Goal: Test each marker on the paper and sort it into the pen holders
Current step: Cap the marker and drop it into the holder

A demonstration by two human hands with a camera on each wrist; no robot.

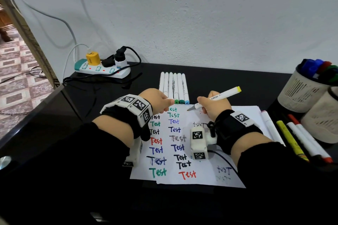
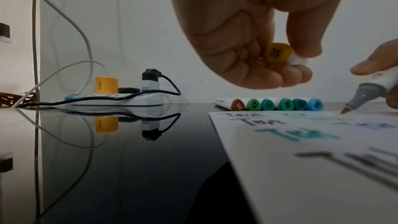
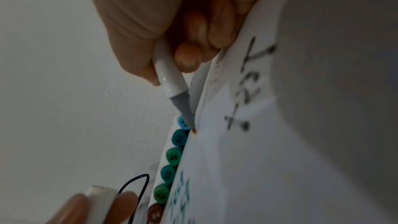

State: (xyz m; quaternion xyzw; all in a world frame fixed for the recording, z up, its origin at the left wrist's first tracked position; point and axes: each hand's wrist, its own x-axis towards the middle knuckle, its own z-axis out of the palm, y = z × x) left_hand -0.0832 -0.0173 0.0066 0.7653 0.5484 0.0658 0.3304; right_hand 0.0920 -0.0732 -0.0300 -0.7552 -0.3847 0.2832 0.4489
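Note:
My right hand [image 1: 213, 107] grips an uncapped white marker [image 1: 217, 97] with a yellow end cap, and its orange tip [image 3: 193, 129] touches the top of the white paper [image 1: 199, 179]. The paper carries several coloured "Test" words. My left hand [image 1: 159, 100] holds the marker's removed cap [image 2: 279, 52], yellow-ended and numbered 35, just above the paper's upper left corner. Several capped white markers [image 1: 173, 86] lie in a row behind the paper. Two cream pen holders [image 1: 301, 89] [image 1: 323, 120] stand at the right; the far one holds coloured markers.
Loose markers and a yellow highlighter [image 1: 290, 140] lie between the paper and the holders. A power strip [image 1: 102, 69] with plugs and cables sits at the back left of the glossy black table [image 1: 64, 115]. The wall rises right behind the table.

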